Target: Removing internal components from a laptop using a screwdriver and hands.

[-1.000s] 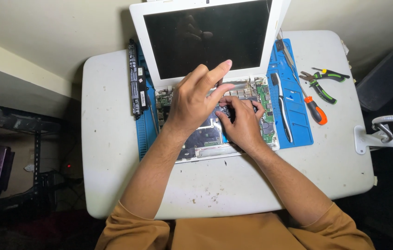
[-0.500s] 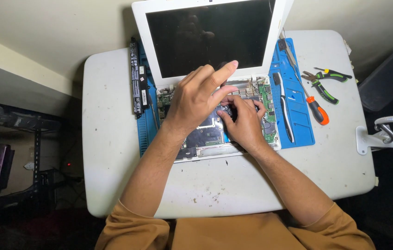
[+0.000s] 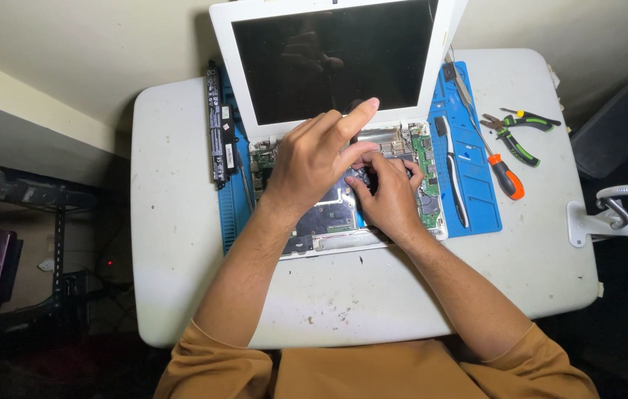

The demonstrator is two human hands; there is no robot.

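Observation:
A white laptop (image 3: 328, 59) stands with its dark screen up and its base uncovered, so the green circuit board (image 3: 426, 159) shows. My left hand (image 3: 314, 159) rests over the middle of the board. Its index finger points up toward the hinge, and its thumb and other fingers bend down onto the parts. My right hand (image 3: 391, 199) lies just right of it, fingertips pinched at a small dark part (image 3: 362, 177) where both hands meet. What lies under the fingers is hidden.
The laptop sits on a blue mat (image 3: 480, 199) on a white table (image 3: 173, 244). A long black battery (image 3: 219, 137) lies to the left. To the right lie a black pry tool (image 3: 453, 174), an orange-handled screwdriver (image 3: 504, 176) and green-black pliers (image 3: 517, 140). A white clamp (image 3: 609, 214) grips the table's right edge.
Both hands stay at the same spot on the board. The left index finger has risen a little toward the hinge, and the right fingers have closed in tighter.

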